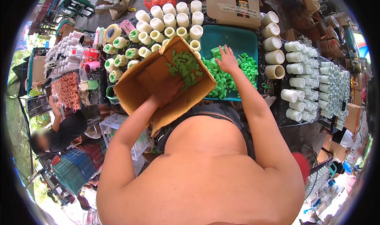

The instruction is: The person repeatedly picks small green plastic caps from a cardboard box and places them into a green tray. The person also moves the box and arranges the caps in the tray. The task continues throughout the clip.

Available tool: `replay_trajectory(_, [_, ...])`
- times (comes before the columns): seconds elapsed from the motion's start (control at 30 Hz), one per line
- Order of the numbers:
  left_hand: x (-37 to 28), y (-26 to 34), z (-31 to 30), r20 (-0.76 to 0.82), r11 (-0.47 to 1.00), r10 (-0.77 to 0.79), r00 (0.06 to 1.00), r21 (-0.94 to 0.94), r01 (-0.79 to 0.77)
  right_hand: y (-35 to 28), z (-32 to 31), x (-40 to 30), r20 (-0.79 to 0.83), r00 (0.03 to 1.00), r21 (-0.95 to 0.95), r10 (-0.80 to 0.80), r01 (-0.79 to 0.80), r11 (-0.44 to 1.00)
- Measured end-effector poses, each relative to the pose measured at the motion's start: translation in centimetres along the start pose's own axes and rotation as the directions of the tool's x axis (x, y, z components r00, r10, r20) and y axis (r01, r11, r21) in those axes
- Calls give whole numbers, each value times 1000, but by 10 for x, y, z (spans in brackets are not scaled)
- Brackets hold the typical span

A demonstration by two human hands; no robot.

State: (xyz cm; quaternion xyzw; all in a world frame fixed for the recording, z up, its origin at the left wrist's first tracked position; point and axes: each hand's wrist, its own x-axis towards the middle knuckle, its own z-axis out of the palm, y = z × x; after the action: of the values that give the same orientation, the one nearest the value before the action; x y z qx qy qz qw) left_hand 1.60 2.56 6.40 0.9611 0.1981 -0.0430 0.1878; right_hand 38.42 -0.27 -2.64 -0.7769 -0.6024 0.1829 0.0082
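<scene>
A tilted cardboard box [136, 79] leans against the near edge of the table, its opening towards me, with green chunks [185, 66] in its upper right corner. Inside it is my left hand [170, 90], in shadow beside the chunks; its fingertips are hard to make out. My right hand [228, 58] lies over a heap of green chunks [222, 79] in a teal plastic tray [230, 32], fingers spread, touching the heap. Behind the box stand cream-coloured cylinders [157, 24], several of them hollow, and some at the left hold green pieces [119, 42].
Right of the tray stand a column of cream cylinders [274, 57] and many white cylinders [297, 82]. A flattened carton [234, 9] lies behind it. At the left are a tape roll [112, 33], a plastic bottle [89, 53] and orange tubes [65, 90]. Another person [65, 133] is at the lower left.
</scene>
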Motion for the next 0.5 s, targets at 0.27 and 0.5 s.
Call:
replay_trajectory(0.27, [-1,17,-2,-112,989,-134,985,-72,126,-10,-19,17,-50,999,-89,-12,7,996])
replay_trajectory(0.5, [11,28,-10,-328,837,-378,866,-521,168,-5,-13,33,61,996,-62,-69,73,995])
